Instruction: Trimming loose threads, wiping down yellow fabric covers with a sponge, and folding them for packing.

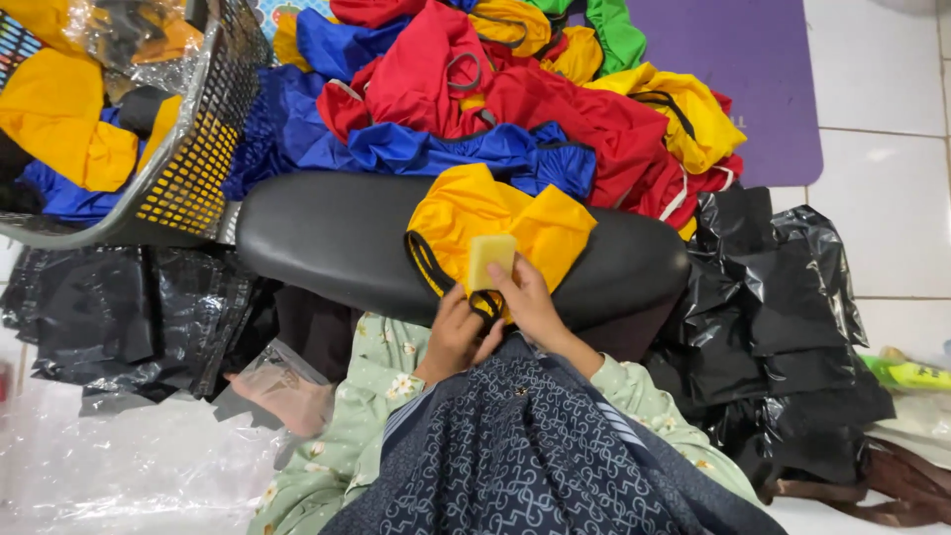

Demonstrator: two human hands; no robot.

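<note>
A yellow fabric bag with black trim (475, 213) lies on a black padded seat (317, 233). My right hand (530, 302) holds a small pale yellow block (490, 260) against the bag's near edge. My left hand (454, 335) pinches the bag's black strap just beside it, fingers curled on the strap. Both wrists come out of pale green floral sleeves, with dark blue patterned cloth below them.
A pile of red, blue, yellow and green fabric bags (495, 89) lies beyond the seat. A grey mesh basket (188, 149) with more fabric stands at upper left. Black plastic bags (792, 327) lie on both sides, clear plastic (119, 466) at lower left, a purple mat (733, 69) at upper right.
</note>
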